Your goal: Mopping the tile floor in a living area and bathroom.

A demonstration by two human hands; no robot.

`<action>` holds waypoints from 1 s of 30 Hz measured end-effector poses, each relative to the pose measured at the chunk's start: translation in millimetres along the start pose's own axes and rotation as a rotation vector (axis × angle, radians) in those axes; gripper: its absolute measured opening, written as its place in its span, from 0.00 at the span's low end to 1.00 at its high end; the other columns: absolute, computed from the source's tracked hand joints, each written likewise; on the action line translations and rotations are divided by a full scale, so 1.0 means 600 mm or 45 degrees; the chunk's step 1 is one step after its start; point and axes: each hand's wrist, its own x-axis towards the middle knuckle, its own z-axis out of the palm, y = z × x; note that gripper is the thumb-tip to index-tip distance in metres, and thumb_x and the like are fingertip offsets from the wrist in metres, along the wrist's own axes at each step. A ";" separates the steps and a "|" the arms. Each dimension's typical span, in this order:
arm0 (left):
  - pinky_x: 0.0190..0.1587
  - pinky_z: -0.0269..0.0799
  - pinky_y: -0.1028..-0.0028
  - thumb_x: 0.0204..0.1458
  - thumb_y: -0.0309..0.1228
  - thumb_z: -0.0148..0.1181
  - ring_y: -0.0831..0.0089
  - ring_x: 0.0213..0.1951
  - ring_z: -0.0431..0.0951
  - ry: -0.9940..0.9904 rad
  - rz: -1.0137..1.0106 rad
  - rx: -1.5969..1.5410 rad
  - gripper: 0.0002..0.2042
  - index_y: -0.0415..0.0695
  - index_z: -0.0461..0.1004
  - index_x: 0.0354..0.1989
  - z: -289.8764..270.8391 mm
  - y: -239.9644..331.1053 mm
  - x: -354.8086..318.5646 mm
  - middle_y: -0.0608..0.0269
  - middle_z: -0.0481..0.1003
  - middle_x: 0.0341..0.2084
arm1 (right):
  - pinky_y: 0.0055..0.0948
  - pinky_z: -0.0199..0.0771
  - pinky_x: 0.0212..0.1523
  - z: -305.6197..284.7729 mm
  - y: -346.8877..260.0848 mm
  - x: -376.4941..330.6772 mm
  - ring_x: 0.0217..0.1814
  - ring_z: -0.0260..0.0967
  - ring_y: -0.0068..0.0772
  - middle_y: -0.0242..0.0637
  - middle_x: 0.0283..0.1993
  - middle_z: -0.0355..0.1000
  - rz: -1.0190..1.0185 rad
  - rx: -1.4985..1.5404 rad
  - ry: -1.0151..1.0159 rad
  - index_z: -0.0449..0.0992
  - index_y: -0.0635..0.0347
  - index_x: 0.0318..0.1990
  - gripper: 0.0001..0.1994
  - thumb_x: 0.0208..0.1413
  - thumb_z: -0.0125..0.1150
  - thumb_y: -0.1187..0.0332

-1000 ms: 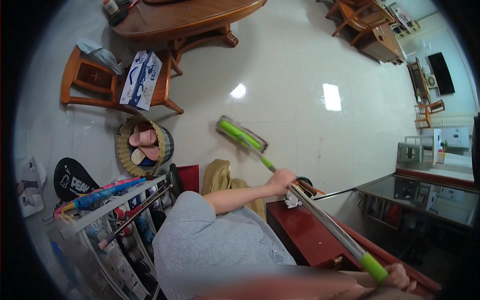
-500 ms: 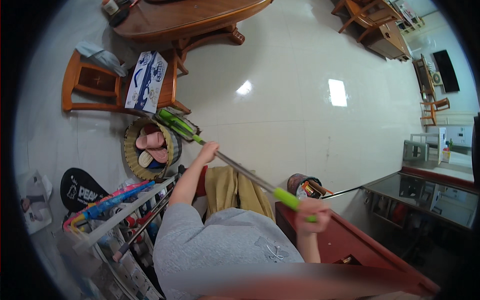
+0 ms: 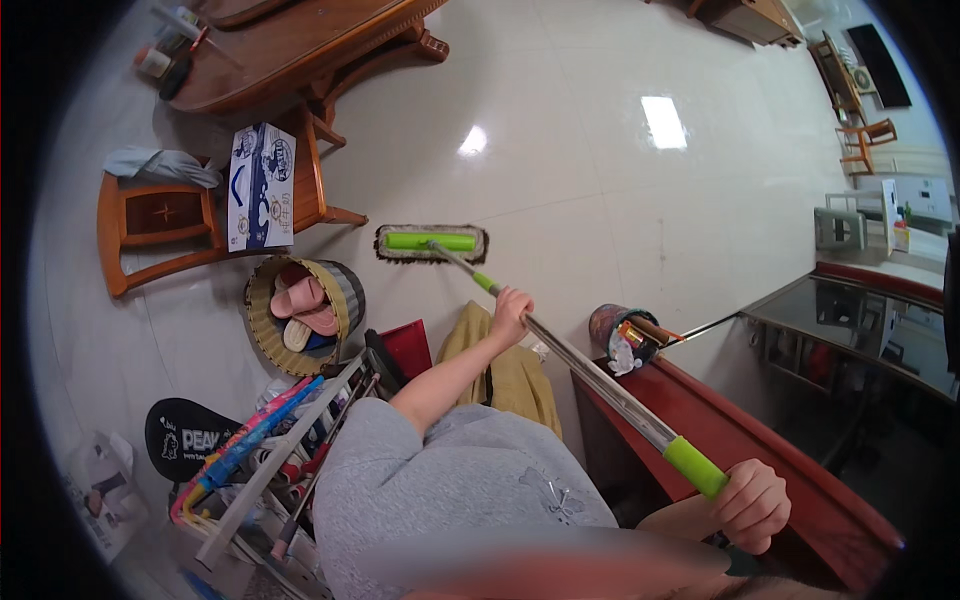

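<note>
Pale glossy tiles [image 3: 560, 130] spread ahead of our fingers, with a wooden surface [image 3: 280, 52] beyond them at the upper left. Our left hand [image 3: 511, 317] has its fingers wrapped round the shaft of the mop [image 3: 600, 380], while our right hand [image 3: 755, 505] grasps its green end, nearer the body. The mop head [image 3: 430, 242] appears to lie flat on the tiles, beyond the left fingers and somewhat left of them. To handle it well, we would guide lightly with the left fingers and steer with the right ones — pressing evenly, and keeping clear of the chair leg [image 3: 345, 216] and the slipper basket [image 3: 355, 300], both left of the left fingers. We cannot see the pad's underside or the handle's tip inside the right fist; a blurred band [image 3: 540, 560], left of the right fingers, hides part of our body — and the wooden surface is cut off above.
</note>
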 end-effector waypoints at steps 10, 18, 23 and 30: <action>0.38 0.61 0.63 0.32 0.21 0.52 0.60 0.27 0.66 -0.031 0.131 0.152 0.07 0.47 0.62 0.17 -0.041 -0.147 0.090 0.62 0.64 0.17 | 0.22 0.66 0.15 0.018 0.119 -0.051 0.08 0.59 0.24 0.32 0.10 0.64 -0.127 0.056 0.282 0.64 0.57 0.13 0.12 0.47 0.49 0.72; 0.46 0.61 0.62 0.36 0.22 0.50 0.58 0.31 0.67 -0.098 -0.047 0.430 0.03 0.45 0.64 0.19 -0.105 -0.233 0.218 0.58 0.65 0.19 | 0.29 0.66 0.19 -0.066 0.229 -0.035 0.11 0.61 0.31 0.31 0.12 0.64 0.155 -0.034 0.187 0.65 0.60 0.15 0.11 0.46 0.49 0.69; 0.47 0.61 0.58 0.34 0.20 0.52 0.56 0.32 0.67 -0.076 -0.124 0.496 0.05 0.44 0.65 0.19 -0.104 -0.162 0.271 0.56 0.67 0.20 | 0.29 0.67 0.19 -0.180 0.209 0.063 0.10 0.61 0.29 0.33 0.12 0.65 0.097 0.201 0.248 0.65 0.60 0.14 0.11 0.44 0.50 0.68; 0.39 0.61 0.62 0.29 0.18 0.52 0.52 0.30 0.67 0.027 -0.167 0.644 0.06 0.43 0.64 0.17 -0.200 -0.282 0.273 0.55 0.67 0.18 | 0.34 0.65 0.24 -0.200 0.357 0.089 0.16 0.62 0.32 0.37 0.15 0.67 0.419 0.389 0.341 0.65 0.60 0.15 0.11 0.46 0.51 0.67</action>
